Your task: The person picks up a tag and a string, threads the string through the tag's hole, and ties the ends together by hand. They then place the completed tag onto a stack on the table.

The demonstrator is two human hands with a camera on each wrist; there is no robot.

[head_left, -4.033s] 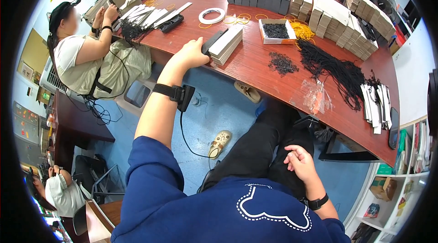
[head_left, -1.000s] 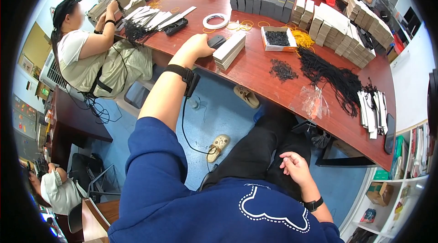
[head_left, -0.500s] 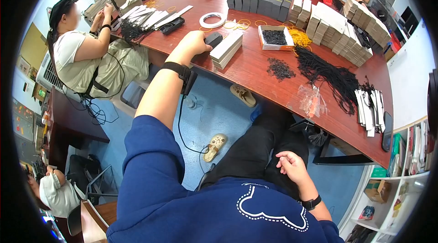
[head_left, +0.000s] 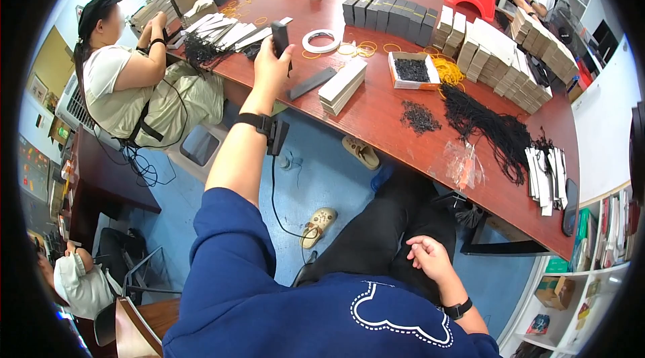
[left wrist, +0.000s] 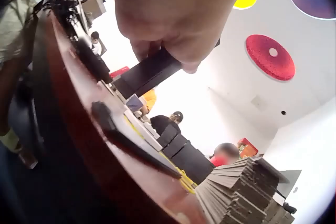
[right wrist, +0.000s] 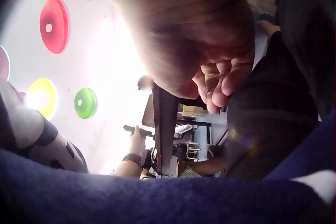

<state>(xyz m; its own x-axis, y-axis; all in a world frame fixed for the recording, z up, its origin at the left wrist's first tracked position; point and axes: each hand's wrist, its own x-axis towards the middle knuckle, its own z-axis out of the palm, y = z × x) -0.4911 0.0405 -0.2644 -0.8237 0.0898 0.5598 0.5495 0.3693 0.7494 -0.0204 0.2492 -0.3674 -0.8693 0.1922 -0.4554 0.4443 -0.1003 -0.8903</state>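
Note:
My left hand (head_left: 267,62) grips a black bar-shaped stack (head_left: 280,37) and holds it raised over the table's near edge. In the left wrist view, the black stack (left wrist: 147,74) juts out from between thumb and fingers. Below it, a dark flat strip (head_left: 312,82) lies slantwise on the table beside a stack of pale grey card strips (head_left: 342,86). My right hand (head_left: 430,257) rests by my thigh with fingers loosely curled and nothing in them; the right wrist view shows the same curled fingers (right wrist: 223,85).
On the red-brown table (head_left: 376,123) are a white tape roll (head_left: 321,33), a box of small black parts (head_left: 411,70), a loose pile of them (head_left: 420,117), black cords (head_left: 487,126), dark stacks (head_left: 390,15) and grey stacks (head_left: 497,49). A person (head_left: 111,56) sits at the left.
My left hand was at the dark pieces beside the pale stack. It has since lifted a black stack up and left, uncovering the dark strip on the table. The right hand stays put.

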